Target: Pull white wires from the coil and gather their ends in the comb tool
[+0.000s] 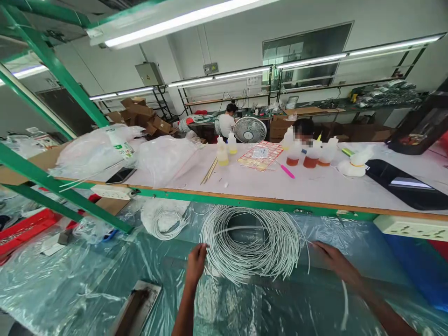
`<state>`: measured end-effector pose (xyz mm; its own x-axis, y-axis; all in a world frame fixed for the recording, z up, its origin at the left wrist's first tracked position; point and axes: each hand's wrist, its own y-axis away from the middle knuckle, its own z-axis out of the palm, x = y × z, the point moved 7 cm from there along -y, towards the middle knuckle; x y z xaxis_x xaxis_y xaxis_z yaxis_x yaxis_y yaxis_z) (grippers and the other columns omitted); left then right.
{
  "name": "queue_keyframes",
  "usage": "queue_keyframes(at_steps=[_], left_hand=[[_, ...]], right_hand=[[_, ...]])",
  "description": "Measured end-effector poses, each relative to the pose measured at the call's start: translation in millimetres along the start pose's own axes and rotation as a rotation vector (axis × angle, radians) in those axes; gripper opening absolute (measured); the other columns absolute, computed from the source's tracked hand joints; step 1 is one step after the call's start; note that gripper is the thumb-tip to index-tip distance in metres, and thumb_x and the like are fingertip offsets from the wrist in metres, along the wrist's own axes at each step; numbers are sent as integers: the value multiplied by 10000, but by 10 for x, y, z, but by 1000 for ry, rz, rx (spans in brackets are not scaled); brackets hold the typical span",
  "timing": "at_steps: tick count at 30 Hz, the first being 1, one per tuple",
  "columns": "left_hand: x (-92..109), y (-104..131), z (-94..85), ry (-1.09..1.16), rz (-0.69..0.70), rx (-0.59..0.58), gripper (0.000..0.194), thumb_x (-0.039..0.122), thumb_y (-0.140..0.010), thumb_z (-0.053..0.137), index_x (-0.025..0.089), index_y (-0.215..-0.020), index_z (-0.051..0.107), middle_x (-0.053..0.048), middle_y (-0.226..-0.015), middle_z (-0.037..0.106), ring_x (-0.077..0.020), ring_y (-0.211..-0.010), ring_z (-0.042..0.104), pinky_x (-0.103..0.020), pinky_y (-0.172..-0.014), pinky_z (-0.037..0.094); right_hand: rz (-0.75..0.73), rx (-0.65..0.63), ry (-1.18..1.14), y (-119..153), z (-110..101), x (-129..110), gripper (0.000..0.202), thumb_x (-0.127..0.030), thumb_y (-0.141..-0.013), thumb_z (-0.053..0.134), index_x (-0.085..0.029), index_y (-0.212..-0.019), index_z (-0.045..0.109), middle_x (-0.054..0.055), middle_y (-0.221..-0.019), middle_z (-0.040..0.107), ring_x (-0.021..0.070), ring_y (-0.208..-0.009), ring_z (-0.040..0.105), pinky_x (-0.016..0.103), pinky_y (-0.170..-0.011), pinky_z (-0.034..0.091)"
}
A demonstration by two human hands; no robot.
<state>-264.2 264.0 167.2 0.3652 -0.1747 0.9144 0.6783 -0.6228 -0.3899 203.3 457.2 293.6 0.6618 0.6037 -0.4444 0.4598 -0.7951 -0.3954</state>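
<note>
On the plastic-covered bench lies a big coil of thin white tubing [280, 252], many strands thick, with loose ends sticking out on its right. My left hand [198, 261] is closed in a pinch at the coil's left edge, where a white tube [241, 228] seems to start and arc blurrily over the coil's opening. At the right side, my right hand [327, 254] has fingers pressed together by a strand. A length of white tube hangs below the right wrist, seemingly from that grip. The fingertips are small and partly blurred.
A smaller white coil [168, 224] lies left of the big one. Near the front sits a metal-edged block [138, 308]. The raised shelf [196, 179] carries squeeze bottles [222, 154], bags, a phone [121, 175] and a black tablet [408, 184]. Power sockets [413, 227] hang at right. Two people sit beyond.
</note>
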Motion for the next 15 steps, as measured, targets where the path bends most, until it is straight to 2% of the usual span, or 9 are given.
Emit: queue_keyframes(at_steps=[2, 4, 6, 7, 9, 11, 13, 15], left_hand=[[86, -423, 136, -1, -40, 100, 730, 804, -808, 352, 138, -910, 633, -100, -737, 629, -230, -678, 598, -347, -651, 523], [145, -668, 233, -18, -55, 192, 689, 687, -852, 342, 98, -1109, 589, -210, -1038, 661, -294, -961, 644, -430, -858, 539], [174, -644, 273, -46, 2, 231, 622, 567, -881, 354, 79, -1219, 537, -261, -1263, 588, -327, -1190, 575, -491, -1022, 473], [169, -516, 279, -68, 57, 220, 578, 522, -891, 368, 84, -1231, 534, -258, -1296, 574, -332, -1228, 555, -507, -1051, 454], [96, -32, 275, -132, 187, 137, 477, 460, -924, 389, 121, -1212, 563, -219, -1273, 599, -321, -1208, 578, -510, -1040, 474], [-90, 677, 212, -228, 263, 62, 390, 422, -962, 401, 170, -1177, 607, -172, -1266, 614, -299, -1202, 594, -495, -1036, 490], [-366, 1450, 42, -366, 237, 54, 368, 414, -968, 429, 205, -1189, 636, -150, -1347, 583, -308, -1288, 546, -516, -1085, 454], [-693, 2133, -207, -486, 121, 12, 407, 447, -913, 497, 233, -1227, 643, -139, -1397, 561, -343, -1330, 512, -558, -1108, 420]], right_hand=[[-11, -14, -40, -413, 289, -180, 649, -638, -895, 331, -194, -1175, 712, 157, -1129, 730, 343, -1024, 695, 468, -852, 590], [-2, 6, -46, -729, 564, -288, 657, -567, -896, 351, -140, -1330, 601, 205, -1249, 666, 367, -1127, 647, 528, -938, 548], [6, 44, -47, -848, 770, -318, 706, -528, -884, 387, -86, -1427, 483, 259, -1406, 539, 396, -1284, 544, 576, -1041, 472], [5, 53, -56, -811, 854, -312, 722, -520, -884, 392, -78, -1454, 441, 270, -1452, 487, 397, -1321, 512, 581, -1063, 453], [-12, 39, -90, -538, 997, -266, 702, -520, -903, 366, -124, -1482, 402, 244, -1467, 475, 360, -1289, 553, 542, -1030, 496], [-30, -7, -130, -37, 1119, -162, 649, -539, -926, 327, -201, -1472, 419, 193, -1436, 521, 307, -1196, 631, 468, -935, 566], [16, -61, -187, 591, 1216, 50, 616, -583, -932, 339, -247, -1430, 473, 167, -1422, 547, 299, -1170, 653, 423, -883, 588], [143, -101, -259, 1232, 1288, 362, 600, -640, -910, 399, -271, -1359, 547, 161, -1411, 568, 331, -1171, 653, 422, -882, 588]])
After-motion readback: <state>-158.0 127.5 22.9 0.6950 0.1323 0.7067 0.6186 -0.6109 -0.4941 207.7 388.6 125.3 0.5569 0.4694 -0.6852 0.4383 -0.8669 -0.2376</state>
